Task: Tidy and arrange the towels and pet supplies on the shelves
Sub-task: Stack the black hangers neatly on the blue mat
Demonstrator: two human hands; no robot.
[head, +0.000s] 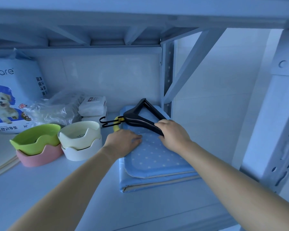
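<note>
Where hangers (140, 121) lie, right hand (172, 134) grips them.

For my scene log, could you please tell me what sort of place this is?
Probably a pet-supply storage shelf: metal racking holding a puppy-pad pack, stacked pet bowls and folded mats.

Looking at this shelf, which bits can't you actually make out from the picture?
Head view only:
- Pet pad bag: cut off by the left edge, brand name incomplete.
- Yellow ring: partly hidden under the black hangers and the left hand.
- Clear plastic bag: contents blurred by crinkled film.
- White packs: label print too small to read.
- Right hand: fingertips hidden beneath the hangers it grips.
</note>
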